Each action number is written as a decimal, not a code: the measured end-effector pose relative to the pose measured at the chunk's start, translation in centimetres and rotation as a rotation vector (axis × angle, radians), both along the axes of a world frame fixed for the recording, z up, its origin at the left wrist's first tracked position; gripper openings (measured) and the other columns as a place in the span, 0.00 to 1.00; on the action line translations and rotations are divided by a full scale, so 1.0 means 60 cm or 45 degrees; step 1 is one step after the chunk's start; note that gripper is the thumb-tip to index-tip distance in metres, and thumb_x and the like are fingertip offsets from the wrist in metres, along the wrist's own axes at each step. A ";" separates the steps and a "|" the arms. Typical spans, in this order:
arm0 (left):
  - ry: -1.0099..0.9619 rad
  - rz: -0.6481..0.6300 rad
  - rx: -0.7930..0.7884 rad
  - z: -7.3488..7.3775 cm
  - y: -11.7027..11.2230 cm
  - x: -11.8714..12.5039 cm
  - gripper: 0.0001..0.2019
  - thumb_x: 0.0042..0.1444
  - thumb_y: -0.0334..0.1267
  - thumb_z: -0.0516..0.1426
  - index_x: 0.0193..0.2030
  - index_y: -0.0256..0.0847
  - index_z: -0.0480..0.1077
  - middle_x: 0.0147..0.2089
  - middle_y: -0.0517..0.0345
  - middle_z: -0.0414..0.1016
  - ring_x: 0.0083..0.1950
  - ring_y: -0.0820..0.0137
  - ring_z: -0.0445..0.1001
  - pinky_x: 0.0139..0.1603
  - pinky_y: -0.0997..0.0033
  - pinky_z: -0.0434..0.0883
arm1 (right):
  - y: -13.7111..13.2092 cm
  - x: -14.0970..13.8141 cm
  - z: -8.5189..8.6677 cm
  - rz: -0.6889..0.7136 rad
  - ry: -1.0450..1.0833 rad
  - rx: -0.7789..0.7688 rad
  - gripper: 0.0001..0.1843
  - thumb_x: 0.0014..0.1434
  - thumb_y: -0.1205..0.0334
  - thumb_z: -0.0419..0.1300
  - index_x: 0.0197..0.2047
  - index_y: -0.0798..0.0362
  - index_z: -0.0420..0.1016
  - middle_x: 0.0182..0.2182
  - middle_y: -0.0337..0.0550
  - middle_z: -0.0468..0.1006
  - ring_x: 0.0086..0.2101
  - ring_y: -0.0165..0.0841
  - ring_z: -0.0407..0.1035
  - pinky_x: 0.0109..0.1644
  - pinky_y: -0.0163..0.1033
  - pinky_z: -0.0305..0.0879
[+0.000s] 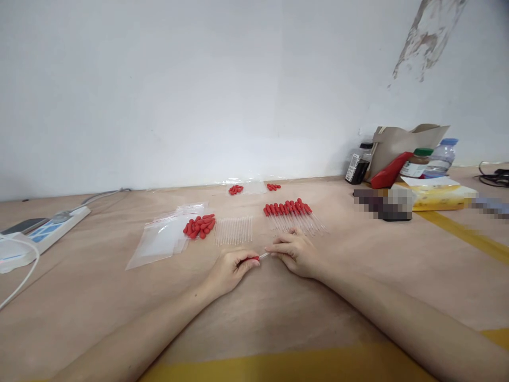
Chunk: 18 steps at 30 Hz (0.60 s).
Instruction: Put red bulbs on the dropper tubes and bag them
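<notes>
My left hand [234,268] pinches a red rubber bulb [254,258] between thumb and fingers. From the bulb's open end a thin clear dropper tube [264,255] runs to my right hand [296,251], whose fingertips are closed on it. How deep the tube sits in the bulb I cannot tell. Beyond my left hand lie a pile of loose red bulbs [199,226] and a row of bare clear tubes [234,230]. Behind my right hand, several droppers with red bulbs [288,207] lie side by side, bulbs pointing toward the wall.
Clear plastic bags [159,236] lie left of the bulb pile. More red bulbs [236,189] rest in plastic near the wall. A power strip [59,233] with cables is at far left. At right stand a dark bottle [357,168], a paper bag [392,143] and a tissue pack [441,197].
</notes>
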<state>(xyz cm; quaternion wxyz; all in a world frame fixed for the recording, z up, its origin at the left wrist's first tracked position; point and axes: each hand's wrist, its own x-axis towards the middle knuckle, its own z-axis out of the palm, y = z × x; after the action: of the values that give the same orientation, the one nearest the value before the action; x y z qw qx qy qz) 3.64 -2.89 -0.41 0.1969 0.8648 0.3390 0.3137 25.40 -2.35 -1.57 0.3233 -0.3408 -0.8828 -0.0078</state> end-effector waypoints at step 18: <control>0.125 -0.092 0.105 -0.004 0.000 -0.001 0.10 0.58 0.39 0.51 0.37 0.38 0.70 0.33 0.55 0.72 0.33 0.72 0.69 0.36 0.72 0.66 | -0.027 -0.026 0.003 -0.021 -0.023 -0.159 0.10 0.58 0.66 0.50 0.31 0.52 0.72 0.25 0.37 0.73 0.25 0.26 0.61 0.37 0.38 0.46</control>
<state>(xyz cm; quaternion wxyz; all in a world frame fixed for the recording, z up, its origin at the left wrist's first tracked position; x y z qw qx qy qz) 3.61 -2.87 -0.65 0.1554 0.8982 0.3037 0.2772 23.84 -3.97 -1.39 0.2934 -0.3673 -0.8816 0.0416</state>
